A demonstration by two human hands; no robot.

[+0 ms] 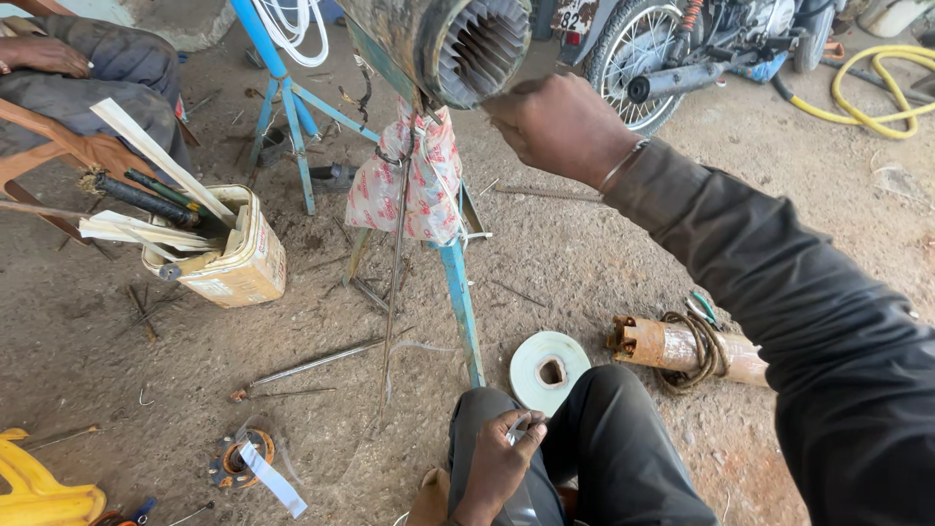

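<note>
1. Reaching up and forward, the right hand (555, 127) meets the open end of a rusty, blue-green metal cylinder with a ring of thin slotted fins inside (467, 44). Its fingers are curled together into a loose fist at the cylinder's rim; whether they pinch anything there is hidden by the back of the hand.
2. That cylinder lies on its side on top of a blue-painted metal stand with splayed legs (458, 292), which seems to bring the slotted bore up to a seated person's reach.
3. Down on the lap, the left hand (502, 458) rests on a dark trouser leg, fingers closed on a thin strip of clear, greyish film (516, 429), held near the body as if kept ready.
4. A flat white roll of tape-like sheet with a square hole (548, 370) lies on the dirt floor just beside the knee.
5. A printed red-and-white plastic bag (409, 185) is tied around the stand under the cylinder.
6. Left of the stand, a cream square tin can (234, 258) holds pale flat strips and dark rods upright, so they stay gathered.
7. A rusty short pipe wound with dark cord (682, 351) lies right of the roll.
</note>
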